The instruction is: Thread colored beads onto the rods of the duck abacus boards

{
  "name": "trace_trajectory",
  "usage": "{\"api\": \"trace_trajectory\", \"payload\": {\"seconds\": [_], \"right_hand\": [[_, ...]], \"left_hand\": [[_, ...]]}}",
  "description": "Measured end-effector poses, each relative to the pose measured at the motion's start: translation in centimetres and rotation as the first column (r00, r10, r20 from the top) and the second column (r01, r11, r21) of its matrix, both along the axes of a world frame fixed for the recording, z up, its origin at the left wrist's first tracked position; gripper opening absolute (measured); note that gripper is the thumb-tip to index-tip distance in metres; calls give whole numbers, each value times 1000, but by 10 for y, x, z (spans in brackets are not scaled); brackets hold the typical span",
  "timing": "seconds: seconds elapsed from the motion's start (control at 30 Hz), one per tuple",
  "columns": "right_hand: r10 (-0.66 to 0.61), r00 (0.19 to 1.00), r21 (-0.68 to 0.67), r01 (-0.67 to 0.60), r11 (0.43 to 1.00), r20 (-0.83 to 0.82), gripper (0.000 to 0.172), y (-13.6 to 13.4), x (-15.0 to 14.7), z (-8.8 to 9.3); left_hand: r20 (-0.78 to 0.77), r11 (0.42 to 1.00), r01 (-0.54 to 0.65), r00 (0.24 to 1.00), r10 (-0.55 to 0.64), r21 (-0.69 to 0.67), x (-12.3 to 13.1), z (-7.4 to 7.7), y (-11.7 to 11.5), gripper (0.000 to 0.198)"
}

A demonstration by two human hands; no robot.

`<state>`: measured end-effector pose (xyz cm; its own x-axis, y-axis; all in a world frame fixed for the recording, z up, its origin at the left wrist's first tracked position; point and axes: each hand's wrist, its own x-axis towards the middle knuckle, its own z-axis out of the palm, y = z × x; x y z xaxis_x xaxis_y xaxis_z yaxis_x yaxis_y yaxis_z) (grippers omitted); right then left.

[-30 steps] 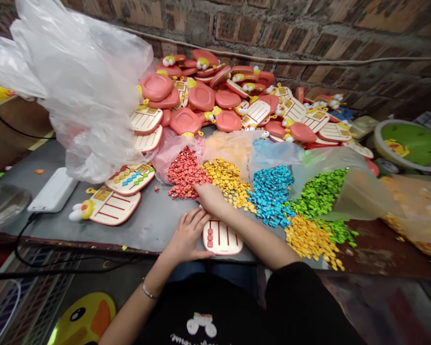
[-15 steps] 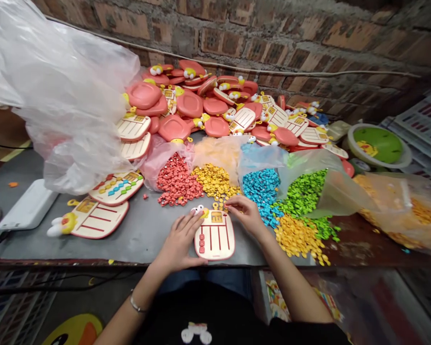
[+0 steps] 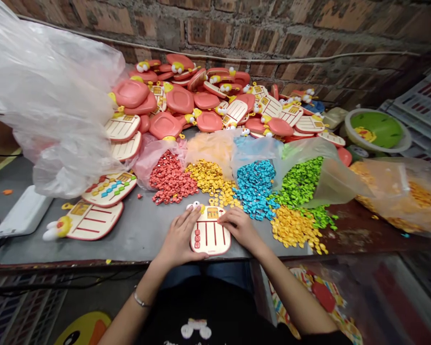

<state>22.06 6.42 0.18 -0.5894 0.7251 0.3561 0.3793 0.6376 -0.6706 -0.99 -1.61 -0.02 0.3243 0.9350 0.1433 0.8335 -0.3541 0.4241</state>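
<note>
A cream toy board [image 3: 215, 235] with a red rim, a yellow duck-like head and slotted lines lies on the table in front of me. Red beads [image 3: 197, 238] sit in its leftmost slot. My left hand [image 3: 181, 235] grips the board along its left side, fingers up by the head and thumb at the bottom edge. Over the upper right corner, my right hand [image 3: 239, 227] pinches its fingertips together; whatever they hold is too small to make out. Just behind the board are heaps of red beads [image 3: 172, 179], yellow beads [image 3: 211, 179] and blue beads [image 3: 255, 187].
Green beads [image 3: 301, 184] and yellow-orange pieces [image 3: 296, 229] lie to the right, near a plastic bag [image 3: 398, 191]. Many red-backed boards [image 3: 179, 98] are piled by the brick wall. Two boards [image 3: 93, 220], a white power bank [image 3: 23, 211] and large plastic bags [image 3: 57, 105] are at left.
My right hand has moved from the near edge of the yellow beads down onto the board's upper right corner. The left hand keeps its grip. The camera view has shifted slightly.
</note>
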Motion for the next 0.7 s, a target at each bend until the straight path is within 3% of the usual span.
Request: {"api": "trace_trajectory", "payload": {"seconds": [0.17,0.27,0.37,0.5,0.57,0.7], "right_hand": [[161,987,26,-161,987,19,14,2,-31,-4],[193,981,42,-193,980,3,11,5,-46,-4],[193,981,45,-194,980,17,12,3,-51,0],[305,952,-11,-305,952,19,14,8,-45,11],[244,970,-43,-244,969,-6,14,19,-39,14],[-90,993,52,86,995,76,14,54,-36,11]], "left_hand": [[18,1000,5,1000,-4,-24,-1,1,0,121],[31,1000,4,999,-3,-18,-1,1,0,122],[51,1000,1,999,0,-23,-1,-1,0,125],[77,999,-2,997,4,-34,-1,-2,0,123],[91,1000,1,996,2,-25,0,-2,-1,117],[92,1000,12,996,-12,-1,0,0,-1,88]]}}
